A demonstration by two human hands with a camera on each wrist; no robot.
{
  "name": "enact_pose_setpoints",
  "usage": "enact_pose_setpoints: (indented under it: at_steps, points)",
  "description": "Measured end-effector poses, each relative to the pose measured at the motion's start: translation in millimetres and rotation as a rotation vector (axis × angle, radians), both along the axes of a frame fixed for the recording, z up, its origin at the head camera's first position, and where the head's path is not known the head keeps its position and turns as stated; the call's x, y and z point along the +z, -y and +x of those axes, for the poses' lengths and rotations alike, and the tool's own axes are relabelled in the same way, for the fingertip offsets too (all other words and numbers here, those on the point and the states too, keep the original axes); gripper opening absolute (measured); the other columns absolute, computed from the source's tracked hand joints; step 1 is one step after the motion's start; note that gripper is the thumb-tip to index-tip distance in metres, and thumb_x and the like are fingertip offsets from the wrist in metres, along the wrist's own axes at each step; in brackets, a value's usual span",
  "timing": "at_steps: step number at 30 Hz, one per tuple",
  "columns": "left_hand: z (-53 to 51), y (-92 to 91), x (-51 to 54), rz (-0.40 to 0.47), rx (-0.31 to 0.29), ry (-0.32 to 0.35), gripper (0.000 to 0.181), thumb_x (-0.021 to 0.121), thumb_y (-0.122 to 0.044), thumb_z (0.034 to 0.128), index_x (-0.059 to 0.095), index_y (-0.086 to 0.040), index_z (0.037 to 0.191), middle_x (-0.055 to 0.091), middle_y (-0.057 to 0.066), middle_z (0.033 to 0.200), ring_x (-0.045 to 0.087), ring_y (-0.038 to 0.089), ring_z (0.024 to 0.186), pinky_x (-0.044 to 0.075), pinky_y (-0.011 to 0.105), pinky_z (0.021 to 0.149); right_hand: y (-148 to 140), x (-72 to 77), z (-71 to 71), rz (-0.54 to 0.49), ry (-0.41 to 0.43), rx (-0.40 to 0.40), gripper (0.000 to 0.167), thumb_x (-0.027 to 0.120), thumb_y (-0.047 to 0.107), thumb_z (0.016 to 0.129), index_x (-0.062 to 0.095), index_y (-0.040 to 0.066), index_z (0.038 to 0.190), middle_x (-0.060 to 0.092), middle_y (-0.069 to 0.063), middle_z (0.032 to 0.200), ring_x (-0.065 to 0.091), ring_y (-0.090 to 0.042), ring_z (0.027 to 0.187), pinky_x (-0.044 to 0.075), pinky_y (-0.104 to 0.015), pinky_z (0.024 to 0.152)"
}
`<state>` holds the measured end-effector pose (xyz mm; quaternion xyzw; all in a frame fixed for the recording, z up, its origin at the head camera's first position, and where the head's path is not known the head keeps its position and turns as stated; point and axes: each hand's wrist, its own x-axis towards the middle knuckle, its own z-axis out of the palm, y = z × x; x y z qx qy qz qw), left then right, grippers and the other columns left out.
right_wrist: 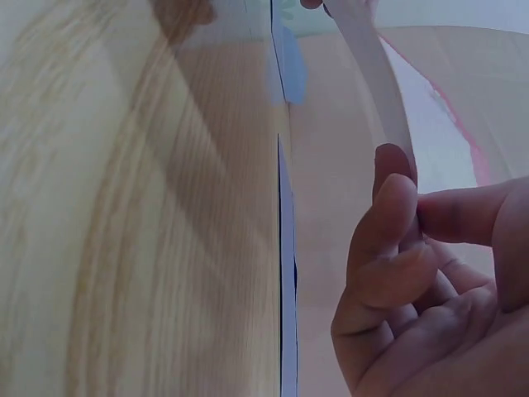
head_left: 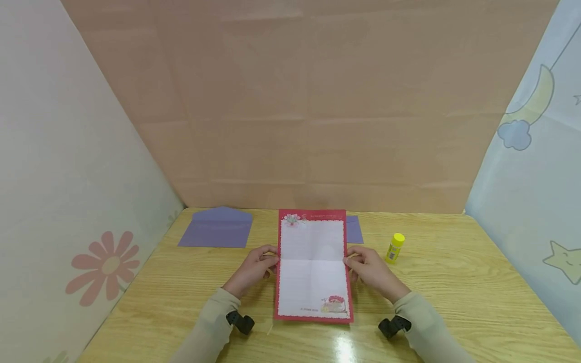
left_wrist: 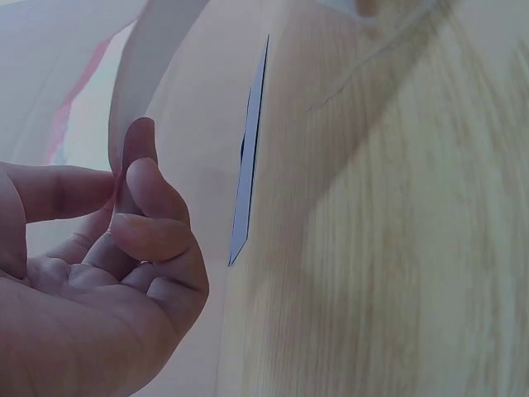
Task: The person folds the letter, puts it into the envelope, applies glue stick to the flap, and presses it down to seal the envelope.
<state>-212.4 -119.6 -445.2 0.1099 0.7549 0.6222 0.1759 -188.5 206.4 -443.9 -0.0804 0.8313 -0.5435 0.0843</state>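
A sheet of letter paper (head_left: 311, 272) with a red border, faint lines and small printed pictures is held up above the table, creased across its middle. My left hand (head_left: 256, 267) pinches its left edge between thumb and fingers. On the opposite edge, my right hand (head_left: 369, 269) pinches the paper the same way. Both wrist views show the paper (left_wrist: 136, 74) bending slightly, lifted off the wood. Behind it, a purple envelope (head_left: 355, 230) is partly hidden. Another purple envelope (head_left: 215, 233) lies at the back left with its flap raised.
A yellow glue stick (head_left: 395, 248) stands capped to the right of my right hand. The wooden table (head_left: 454, 282) meets a brown paper backdrop (head_left: 308, 126) at the back. Pale printed walls (head_left: 54, 166) flank both sides.
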Motion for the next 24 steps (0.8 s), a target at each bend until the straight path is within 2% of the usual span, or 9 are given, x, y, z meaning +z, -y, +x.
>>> enact_pose_setpoints:
  at_steps: [6, 11, 16, 21, 24]
  points:
    - [0.1, -0.3, -1.9, 0.005, -0.009, -0.004, 0.020, 0.052, -0.010, 0.1037, 0.057, -0.001, 0.121, 0.062, 0.002, 0.081, 0.056, 0.021, 0.078, 0.041, 0.032, 0.066, -2.8, 0.7, -0.1, -0.045, 0.019, 0.018, 0.022, 0.057, 0.012, 0.101, 0.056, -0.003, 0.117, 0.066, -0.006, 0.076, 0.059, -0.021, 0.060, 0.041, -0.025, 0.047]
    - [-1.1, -0.2, -4.6, 0.008, -0.024, -0.019, 0.015, 0.053, -0.010, 0.1034, 0.057, 0.000, 0.113, 0.063, 0.003, 0.082, 0.056, 0.023, 0.078, 0.039, 0.031, 0.064, -3.7, 1.1, -0.3, -0.068, 0.019, 0.039, 0.017, 0.056, 0.010, 0.102, 0.057, -0.002, 0.113, 0.064, -0.007, 0.073, 0.058, -0.021, 0.058, 0.039, -0.024, 0.046]
    - [-0.4, 0.6, -5.3, -0.015, -0.031, -0.061, 0.017, 0.051, -0.009, 0.1036, 0.066, -0.003, 0.109, 0.061, 0.006, 0.088, 0.056, 0.026, 0.079, 0.040, 0.031, 0.064, -4.0, 2.5, 0.3, -0.095, 0.013, 0.049, 0.018, 0.053, 0.006, 0.102, 0.062, -0.003, 0.115, 0.062, -0.006, 0.073, 0.054, -0.016, 0.055, 0.036, -0.022, 0.045]
    - [0.2, 0.9, -5.8, -0.044, -0.025, -0.067, 0.022, 0.050, -0.009, 0.1036, 0.072, -0.008, 0.109, 0.060, 0.008, 0.093, 0.058, 0.031, 0.084, 0.041, 0.031, 0.064, -3.7, 4.2, 1.7, -0.078, 0.018, 0.036, 0.026, 0.046, 0.004, 0.101, 0.064, -0.001, 0.120, 0.057, -0.006, 0.068, 0.045, -0.013, 0.051, 0.033, -0.021, 0.044]
    - [0.0, 0.6, -6.7, -0.057, -0.022, -0.060, 0.023, 0.051, -0.010, 0.1034, 0.073, -0.008, 0.109, 0.062, 0.006, 0.097, 0.059, 0.034, 0.088, 0.042, 0.031, 0.065, -3.1, 4.6, 1.8, -0.049, 0.009, 0.029, 0.028, 0.044, 0.002, 0.099, 0.065, 0.001, 0.119, 0.055, -0.007, 0.066, 0.051, -0.018, 0.055, 0.034, -0.021, 0.044]
